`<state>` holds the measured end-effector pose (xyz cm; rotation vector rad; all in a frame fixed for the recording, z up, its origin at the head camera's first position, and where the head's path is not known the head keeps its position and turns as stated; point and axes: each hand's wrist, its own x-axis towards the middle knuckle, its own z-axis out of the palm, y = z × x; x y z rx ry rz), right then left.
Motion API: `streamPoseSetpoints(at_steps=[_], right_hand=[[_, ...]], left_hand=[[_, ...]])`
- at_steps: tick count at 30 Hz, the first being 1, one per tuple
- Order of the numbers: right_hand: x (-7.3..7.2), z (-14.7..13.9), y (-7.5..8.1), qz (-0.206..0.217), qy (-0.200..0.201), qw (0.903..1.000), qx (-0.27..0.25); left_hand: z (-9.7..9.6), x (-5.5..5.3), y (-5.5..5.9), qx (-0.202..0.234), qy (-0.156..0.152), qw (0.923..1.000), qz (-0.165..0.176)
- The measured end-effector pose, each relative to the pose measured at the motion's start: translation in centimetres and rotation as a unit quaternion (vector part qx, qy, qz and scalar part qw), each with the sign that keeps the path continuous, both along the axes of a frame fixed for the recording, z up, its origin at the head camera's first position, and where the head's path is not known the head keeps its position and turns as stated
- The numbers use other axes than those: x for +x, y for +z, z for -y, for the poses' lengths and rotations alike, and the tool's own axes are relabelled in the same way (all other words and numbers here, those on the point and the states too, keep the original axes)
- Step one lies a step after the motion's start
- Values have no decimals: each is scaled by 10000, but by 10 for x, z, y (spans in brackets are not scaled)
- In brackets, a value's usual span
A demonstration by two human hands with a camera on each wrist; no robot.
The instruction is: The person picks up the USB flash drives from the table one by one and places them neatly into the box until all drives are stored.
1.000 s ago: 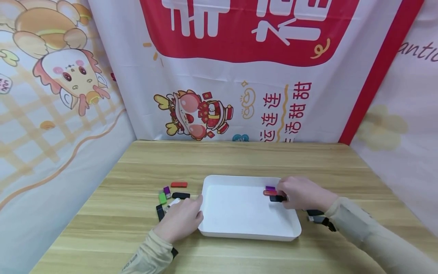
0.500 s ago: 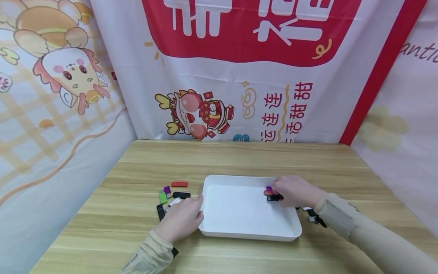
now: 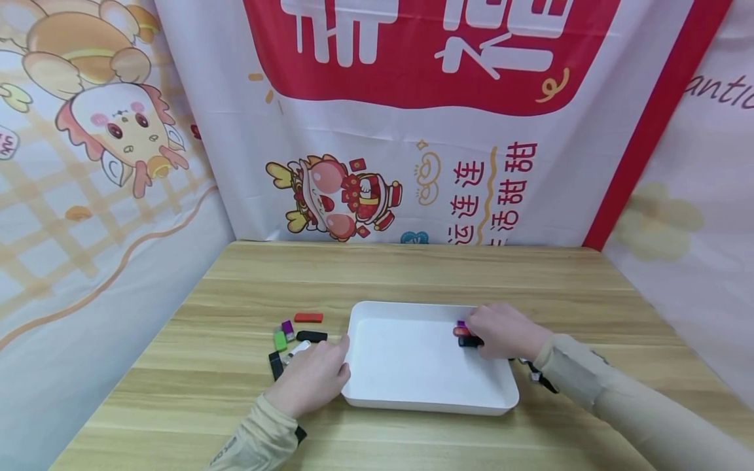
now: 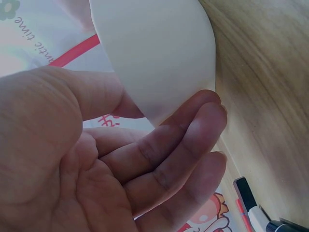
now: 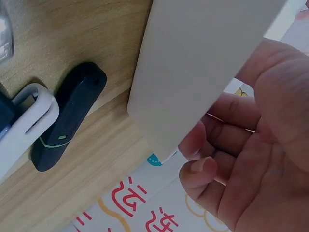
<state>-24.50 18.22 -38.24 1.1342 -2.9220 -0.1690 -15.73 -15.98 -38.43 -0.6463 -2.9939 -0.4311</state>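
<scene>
A white tray (image 3: 418,366) lies on the wooden table. My left hand (image 3: 312,379) pinches its left wall, the thumb on the inner side and the fingers outside, as the left wrist view shows. Over the tray's far right part is my right hand (image 3: 503,331), its fingertips at the right end of a black USB stick (image 3: 469,341) on the tray floor. A red USB stick (image 3: 462,331) and a purple USB stick (image 3: 461,324) lie just behind the black one, partly covered by this hand. In the right wrist view, the tray wall hides the thumb and foremost fingertips.
Left of the tray lie more USB sticks: a red one (image 3: 309,317), a purple one (image 3: 287,329), a green one (image 3: 279,339), and black and white ones. Others lie right of it, including a dark one (image 5: 70,116). Printed cloth (image 3: 412,163) hangs behind the table.
My right hand has shifted slightly left, and the black USB stick has moved left with it, into line beside the red one. The left hand stays on the tray wall.
</scene>
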Motion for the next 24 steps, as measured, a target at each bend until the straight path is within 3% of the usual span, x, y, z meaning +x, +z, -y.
streamPoseSetpoints(at_steps=[24], right_hand=[[3,4,0,-210,-85,9997,104]], left_hand=[[0,0,-1,-13,-6,10000,31]])
